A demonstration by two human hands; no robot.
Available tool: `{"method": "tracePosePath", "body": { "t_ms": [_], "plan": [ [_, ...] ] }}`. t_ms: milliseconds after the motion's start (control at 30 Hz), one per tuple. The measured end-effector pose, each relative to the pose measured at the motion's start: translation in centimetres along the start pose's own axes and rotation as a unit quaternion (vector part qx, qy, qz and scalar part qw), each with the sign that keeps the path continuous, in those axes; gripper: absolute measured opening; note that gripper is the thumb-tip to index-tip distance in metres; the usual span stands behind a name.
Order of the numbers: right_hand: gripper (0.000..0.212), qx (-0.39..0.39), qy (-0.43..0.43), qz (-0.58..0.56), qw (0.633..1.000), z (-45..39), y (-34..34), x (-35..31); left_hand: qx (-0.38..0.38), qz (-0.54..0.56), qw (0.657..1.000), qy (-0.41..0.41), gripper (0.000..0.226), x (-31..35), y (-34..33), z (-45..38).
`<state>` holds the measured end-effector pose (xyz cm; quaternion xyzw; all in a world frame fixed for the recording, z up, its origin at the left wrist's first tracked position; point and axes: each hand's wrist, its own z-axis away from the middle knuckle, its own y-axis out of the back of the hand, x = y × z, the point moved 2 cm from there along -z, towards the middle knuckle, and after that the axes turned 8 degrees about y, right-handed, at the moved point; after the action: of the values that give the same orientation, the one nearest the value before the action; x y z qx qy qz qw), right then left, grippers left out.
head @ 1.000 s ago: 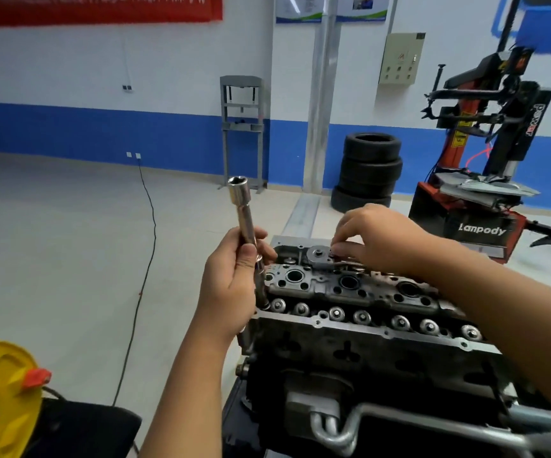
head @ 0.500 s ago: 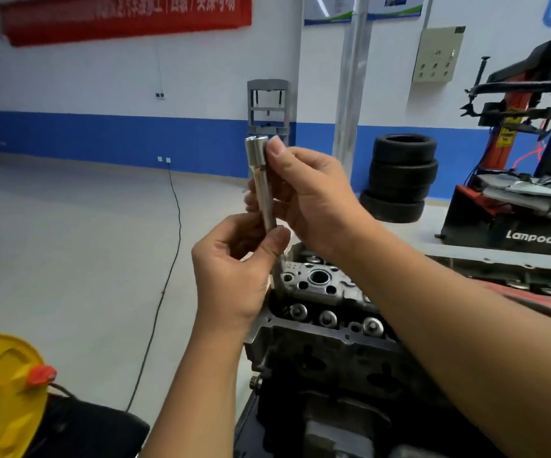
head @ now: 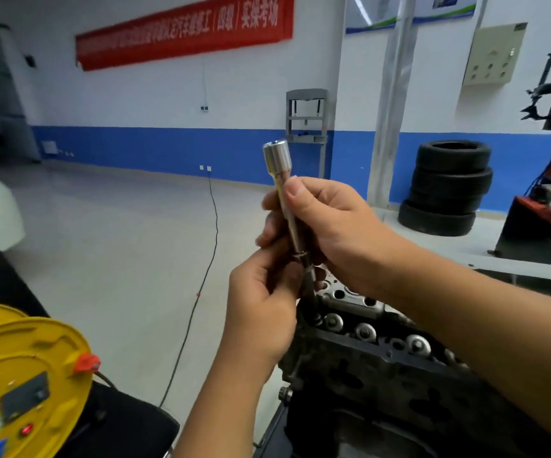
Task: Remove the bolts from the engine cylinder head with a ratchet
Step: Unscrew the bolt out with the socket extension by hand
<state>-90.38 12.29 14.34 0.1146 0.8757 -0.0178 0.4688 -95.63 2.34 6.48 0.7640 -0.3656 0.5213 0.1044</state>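
Two hands (head: pixel 327 223) grip a slim, upright chrome socket extension (head: pixel 284 190).

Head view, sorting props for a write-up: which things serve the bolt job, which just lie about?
Job: socket extension bar, left hand, right hand, cylinder head, bolts.
Lying about: yellow cable reel, tyre stack, black cable.
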Motion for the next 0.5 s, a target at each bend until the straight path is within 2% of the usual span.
{"method": "tracePosePath", "body": {
  "t_ms": [167,333,400,467,500],
  "plan": [
    [0.040,0.032,-0.009,-0.054,0.998,0.8,-0.4,-0.1,0.051,-0.049,0.997,-0.035,0.043,0.2,-0.1,0.1],
    [0.030,0.064,-0.006,-0.053,0.997,1.2,-0.1,0.5,0.078,-0.011,0.996,-0.043,0.028,-0.2,-0.4,-0.2],
    [0.025,0.062,-0.005,-0.035,0.997,1.2,0.1,0.4,0.067,-0.031,0.996,-0.050,0.025,-0.3,-0.2,-0.2],
    [0.025,0.059,0.002,0.015,0.998,1.2,0.3,0.2,0.014,-0.039,0.998,-0.041,0.018,-0.3,-0.3,-0.1],
    [0.028,0.057,0.004,0.029,0.998,1.2,0.4,0.1,-0.008,-0.032,0.999,-0.031,0.023,-0.3,-0.5,-0.1]
  ]
}}
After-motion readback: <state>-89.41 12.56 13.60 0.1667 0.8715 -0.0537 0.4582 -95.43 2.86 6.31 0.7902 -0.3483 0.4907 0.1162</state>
